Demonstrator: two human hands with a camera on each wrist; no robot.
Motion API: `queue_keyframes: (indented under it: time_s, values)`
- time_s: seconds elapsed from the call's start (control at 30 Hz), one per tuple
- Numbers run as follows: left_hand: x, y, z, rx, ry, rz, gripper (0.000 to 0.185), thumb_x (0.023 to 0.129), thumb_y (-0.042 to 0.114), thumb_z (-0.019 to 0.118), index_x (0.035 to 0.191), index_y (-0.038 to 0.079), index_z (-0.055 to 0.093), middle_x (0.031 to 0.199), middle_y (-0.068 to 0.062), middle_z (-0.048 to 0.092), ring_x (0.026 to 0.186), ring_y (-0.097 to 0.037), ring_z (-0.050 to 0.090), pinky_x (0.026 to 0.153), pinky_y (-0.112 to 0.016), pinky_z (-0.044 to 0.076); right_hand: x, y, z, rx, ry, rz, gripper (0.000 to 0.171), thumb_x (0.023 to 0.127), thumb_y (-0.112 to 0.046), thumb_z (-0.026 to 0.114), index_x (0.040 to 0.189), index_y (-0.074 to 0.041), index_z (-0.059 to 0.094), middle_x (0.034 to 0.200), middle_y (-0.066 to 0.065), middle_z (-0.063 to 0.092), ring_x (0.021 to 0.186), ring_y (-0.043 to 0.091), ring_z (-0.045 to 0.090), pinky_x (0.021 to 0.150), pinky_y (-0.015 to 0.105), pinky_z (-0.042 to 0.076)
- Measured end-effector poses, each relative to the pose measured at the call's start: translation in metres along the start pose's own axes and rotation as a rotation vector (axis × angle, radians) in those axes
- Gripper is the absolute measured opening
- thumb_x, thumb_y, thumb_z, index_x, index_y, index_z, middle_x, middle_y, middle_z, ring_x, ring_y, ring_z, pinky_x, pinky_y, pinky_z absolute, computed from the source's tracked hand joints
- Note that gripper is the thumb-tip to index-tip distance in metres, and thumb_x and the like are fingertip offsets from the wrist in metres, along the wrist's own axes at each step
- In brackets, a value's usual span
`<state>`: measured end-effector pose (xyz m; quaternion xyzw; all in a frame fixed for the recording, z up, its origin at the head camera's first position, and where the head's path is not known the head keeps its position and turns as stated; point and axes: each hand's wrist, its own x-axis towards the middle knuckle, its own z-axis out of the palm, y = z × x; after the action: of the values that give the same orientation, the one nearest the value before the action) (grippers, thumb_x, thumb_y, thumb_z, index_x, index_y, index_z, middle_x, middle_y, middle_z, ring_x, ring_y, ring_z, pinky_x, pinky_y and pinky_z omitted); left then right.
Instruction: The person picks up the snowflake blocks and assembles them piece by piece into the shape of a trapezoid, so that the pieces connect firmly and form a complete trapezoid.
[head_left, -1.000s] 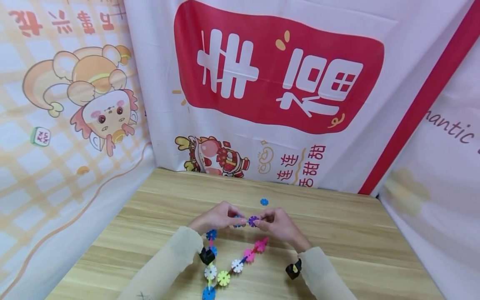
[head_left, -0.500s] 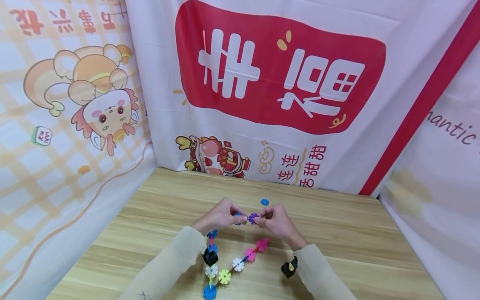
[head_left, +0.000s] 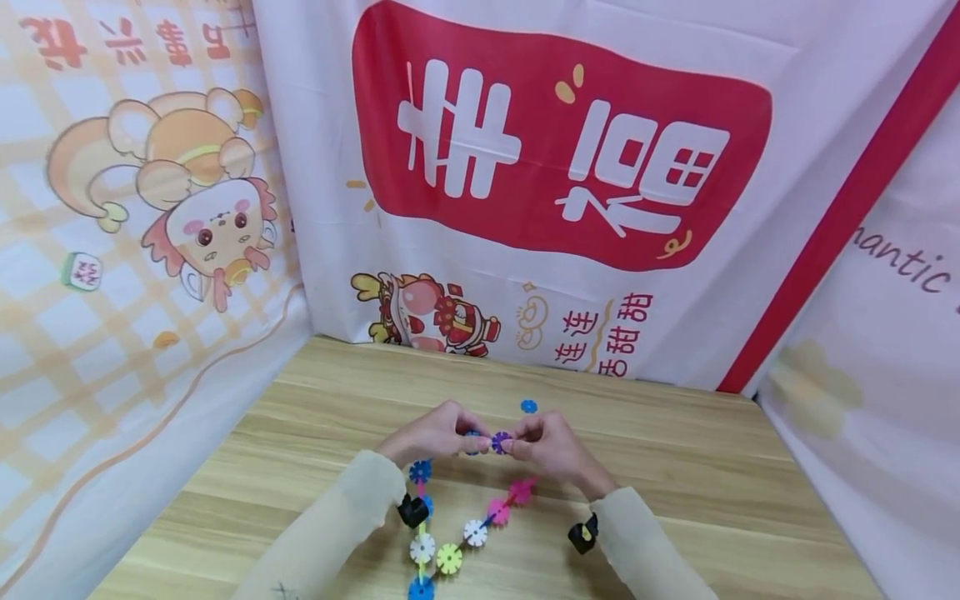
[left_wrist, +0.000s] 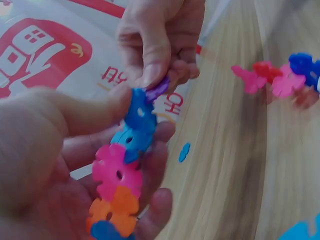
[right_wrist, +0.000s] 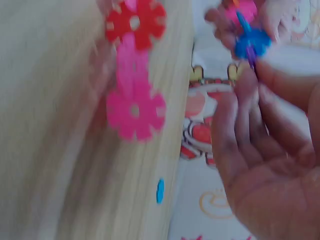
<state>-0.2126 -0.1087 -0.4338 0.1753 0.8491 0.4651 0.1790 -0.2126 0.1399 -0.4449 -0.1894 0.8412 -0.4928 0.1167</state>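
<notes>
Over the wooden table (head_left: 675, 467) my two hands meet at the middle. My left hand (head_left: 474, 440) grips the end of a chain of coloured snowflake pieces (head_left: 474, 532), its blue end piece (left_wrist: 140, 112) between thumb and fingers, with pink (left_wrist: 116, 172) and orange (left_wrist: 112, 210) pieces below it. My right hand (head_left: 514, 444) pinches a purple piece (head_left: 500, 442) edge-on against that blue end piece. The rest of the chain hangs and lies in a V under my wrists, with pink (head_left: 521, 490), white and yellow-green (head_left: 448, 558) pieces.
One loose blue piece (head_left: 528, 407) lies on the table just beyond my hands. Printed cloth banners (head_left: 562, 167) wall in the back and both sides of the table. A black wrist camera (head_left: 582, 535) sits on each sleeve.
The purple piece in my right hand has come a little left, closing the gap to the blue end piece in my left hand. The chain has barely shifted.
</notes>
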Motion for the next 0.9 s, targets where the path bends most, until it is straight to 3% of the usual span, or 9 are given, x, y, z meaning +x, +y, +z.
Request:
queue_keyframes:
  time_s: [0.13,0.3,0.5,0.7,0.9]
  values:
    - [-0.003,-0.003,-0.006,0.012,-0.027,-0.023,0.019,0.097,0.04,0.077,0.106,0.024,0.081,0.106,0.004,0.076,0.096,-0.018,0.062,0.082,-0.034,0.051,0.004,0.011,-0.016,-0.08,-0.046,-0.017,0.018,0.096,-0.027,0.079,0.107,-0.012,0.08,0.099,0.003,0.077,0.088,0.018,0.067,0.076,0.029,0.059]
    - [-0.006,-0.004,-0.008,0.034,-0.008,-0.037,0.025,0.094,0.045,0.079,0.107,0.023,0.08,0.11,0.005,0.076,0.101,-0.018,0.064,0.086,-0.035,0.053,0.017,0.028,-0.031,-0.21,0.065,-0.016,0.026,0.094,-0.025,0.081,0.114,-0.009,0.077,0.104,0.002,0.077,0.096,0.017,0.07,0.087,0.031,0.061]
    - [-0.007,-0.004,-0.006,-0.004,-0.008,-0.045,0.033,0.094,0.045,0.079,0.117,0.021,0.078,0.117,0.004,0.074,0.107,-0.017,0.064,0.093,-0.038,0.055,0.038,0.049,-0.036,-0.347,0.161,-0.017,0.038,0.097,-0.02,0.078,0.129,-0.001,0.071,0.125,0.014,0.075,0.115,0.027,0.07,0.106,0.048,0.058]
    - [-0.007,-0.003,-0.006,-0.018,-0.016,-0.037,0.027,0.095,0.043,0.078,0.113,0.022,0.078,0.113,0.004,0.075,0.106,-0.017,0.065,0.094,-0.038,0.055,0.061,0.063,-0.032,-0.547,0.116,-0.135,0.041,0.097,-0.014,0.077,0.132,0.004,0.068,0.133,0.022,0.071,0.127,0.039,0.067,0.112,0.053,0.053]
    - [-0.007,-0.002,-0.006,0.002,-0.016,-0.045,0.025,0.096,0.044,0.077,0.111,0.025,0.079,0.112,0.005,0.074,0.106,-0.017,0.065,0.093,-0.039,0.055,0.072,0.068,-0.023,-0.647,0.046,-0.19,0.045,0.098,-0.01,0.075,0.138,0.005,0.063,0.137,0.023,0.069,0.129,0.039,0.066,0.113,0.052,0.052]
